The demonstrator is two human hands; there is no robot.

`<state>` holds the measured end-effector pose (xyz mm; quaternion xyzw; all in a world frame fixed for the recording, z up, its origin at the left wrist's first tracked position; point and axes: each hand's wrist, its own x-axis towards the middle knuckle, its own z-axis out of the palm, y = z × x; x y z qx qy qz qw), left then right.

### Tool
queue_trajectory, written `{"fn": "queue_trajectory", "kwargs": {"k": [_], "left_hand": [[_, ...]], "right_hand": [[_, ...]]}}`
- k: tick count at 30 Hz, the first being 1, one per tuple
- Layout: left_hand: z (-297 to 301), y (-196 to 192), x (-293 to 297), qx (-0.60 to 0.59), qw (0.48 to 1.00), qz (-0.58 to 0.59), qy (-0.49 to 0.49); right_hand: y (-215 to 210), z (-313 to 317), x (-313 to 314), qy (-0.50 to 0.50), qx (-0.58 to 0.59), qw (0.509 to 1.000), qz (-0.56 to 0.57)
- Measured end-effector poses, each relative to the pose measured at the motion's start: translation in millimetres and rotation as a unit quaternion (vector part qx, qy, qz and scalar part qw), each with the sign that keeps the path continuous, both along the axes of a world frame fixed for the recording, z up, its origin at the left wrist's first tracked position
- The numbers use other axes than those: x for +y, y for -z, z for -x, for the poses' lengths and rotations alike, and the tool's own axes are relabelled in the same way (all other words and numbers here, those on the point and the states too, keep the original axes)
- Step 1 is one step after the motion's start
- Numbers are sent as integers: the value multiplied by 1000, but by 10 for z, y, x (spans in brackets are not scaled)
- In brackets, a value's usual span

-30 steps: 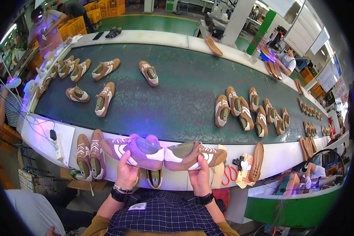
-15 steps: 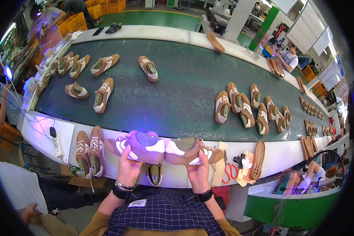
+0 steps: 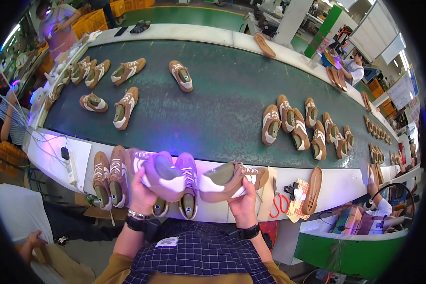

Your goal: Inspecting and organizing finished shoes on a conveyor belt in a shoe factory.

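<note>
Heel toward heel over the pale ledge (image 3: 214, 214): holding up the left-hand sneaker (image 3: 165, 179) and the right-hand sneaker (image 3: 232, 183)!

Gripping on one side with the left hand (image 3: 143, 194), thumb against brown upper in violet light, other fingers mostly out of sight; clasping on the other with the right hand (image 3: 243, 207), thumb up the near side, remaining fingers largely hidden. Down between them to a laced shoe (image 3: 189, 182) on the ledge, round heel mark on its insole too small to read. Back past the wrists to a white label (image 3: 167, 242) on the checked apron (image 3: 199, 253), dark marks illegible. Out left to a pair of sneakers (image 3: 119, 177), right to red-handled scissors (image 3: 280, 202) and a brown sole (image 3: 313, 189). Beyond, across the green belt (image 3: 213, 109) to a notice board (image 3: 401, 92), writing blurred.
</note>
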<state>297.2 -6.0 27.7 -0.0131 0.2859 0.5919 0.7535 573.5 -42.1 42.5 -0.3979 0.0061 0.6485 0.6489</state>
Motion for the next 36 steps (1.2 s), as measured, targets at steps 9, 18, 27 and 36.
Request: {"fn": "queue_trajectory", "kwargs": {"k": [9, 18, 27, 36], "left_hand": [[967, 101, -246, 789, 600, -103, 82], [-360, 490, -571, 513, 766, -66, 382], [-607, 789, -520, 352, 913, 97, 180], [-583, 252, -317, 74, 985, -38, 149]], "right_hand": [[292, -401, -243, -155, 87, 983, 38], [785, -156, -115, -256, 56, 963, 61], [998, -29, -81, -295, 77, 950, 68], [831, -236, -211, -289, 153, 944, -42]]}}
